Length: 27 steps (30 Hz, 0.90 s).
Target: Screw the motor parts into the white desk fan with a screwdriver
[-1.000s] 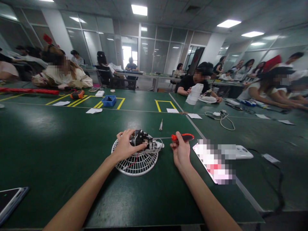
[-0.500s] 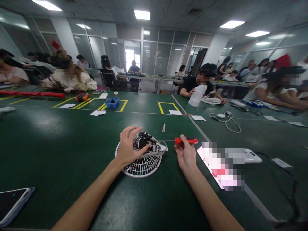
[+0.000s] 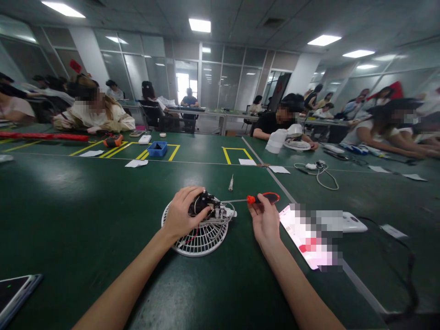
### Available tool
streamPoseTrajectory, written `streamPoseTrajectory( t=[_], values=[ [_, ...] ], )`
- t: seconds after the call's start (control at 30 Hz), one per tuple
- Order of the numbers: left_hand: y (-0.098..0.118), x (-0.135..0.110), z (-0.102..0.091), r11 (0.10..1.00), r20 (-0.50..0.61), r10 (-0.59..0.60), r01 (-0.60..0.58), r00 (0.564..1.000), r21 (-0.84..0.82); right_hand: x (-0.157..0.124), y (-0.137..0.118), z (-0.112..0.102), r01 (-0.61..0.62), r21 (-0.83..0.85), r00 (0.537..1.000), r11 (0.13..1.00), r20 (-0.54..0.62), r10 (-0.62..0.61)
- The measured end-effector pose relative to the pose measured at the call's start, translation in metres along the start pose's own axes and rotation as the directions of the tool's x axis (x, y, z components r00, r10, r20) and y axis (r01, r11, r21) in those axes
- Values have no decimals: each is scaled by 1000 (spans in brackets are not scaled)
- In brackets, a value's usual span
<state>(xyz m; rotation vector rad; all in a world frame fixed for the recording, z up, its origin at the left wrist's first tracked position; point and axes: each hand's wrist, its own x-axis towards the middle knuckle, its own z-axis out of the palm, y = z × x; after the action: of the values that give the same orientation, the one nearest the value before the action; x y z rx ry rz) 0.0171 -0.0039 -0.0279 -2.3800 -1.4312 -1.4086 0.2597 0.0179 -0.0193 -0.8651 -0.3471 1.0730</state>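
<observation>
A white round fan grille (image 3: 199, 236) lies flat on the green table (image 3: 85, 206) in front of me. On it sits a small black motor assembly (image 3: 204, 205) with red and white wires. My left hand (image 3: 180, 215) is closed around the motor from the left. My right hand (image 3: 264, 220) grips a screwdriver with a red and black handle (image 3: 264, 198); its thin shaft points left, and its tip is at the motor's right side.
A loose screwdriver bit (image 3: 231, 182) lies beyond the grille. A white device (image 3: 347, 222) lies at my right, a phone (image 3: 15, 295) at the near left. A blue tray (image 3: 157, 148), paper slips and a white cable (image 3: 319, 174) lie farther off. Other people sit at surrounding tables.
Both hands keep their hold on the motor and the screwdriver. The view shifts slightly as my head moves; the left fingers curl a little more over the motor.
</observation>
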Motion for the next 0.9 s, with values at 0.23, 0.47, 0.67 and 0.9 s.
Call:
streamPoseTrajectory(
  t=[0.23, 0.47, 0.67, 0.9],
  values=[
    [9, 1, 1, 998, -37, -34, 33, 999, -50, 0, 2, -4, -35, -36, 999, 999, 31, 36],
    [17, 3, 4, 988, -89, -146, 140, 985, -70, -2, 2, -2, 33, -10, 999, 999, -2, -33],
    [21, 8, 2, 981, -30, -182, 179, 983, -69, -5, 3, 0, 36, -67, 999, 997, 36, -33],
    [29, 23, -3, 964, 93, -265, 267, 960, -12, -2, 4, -4, -29, 11, 998, 1000, 63, 29]
  ],
)
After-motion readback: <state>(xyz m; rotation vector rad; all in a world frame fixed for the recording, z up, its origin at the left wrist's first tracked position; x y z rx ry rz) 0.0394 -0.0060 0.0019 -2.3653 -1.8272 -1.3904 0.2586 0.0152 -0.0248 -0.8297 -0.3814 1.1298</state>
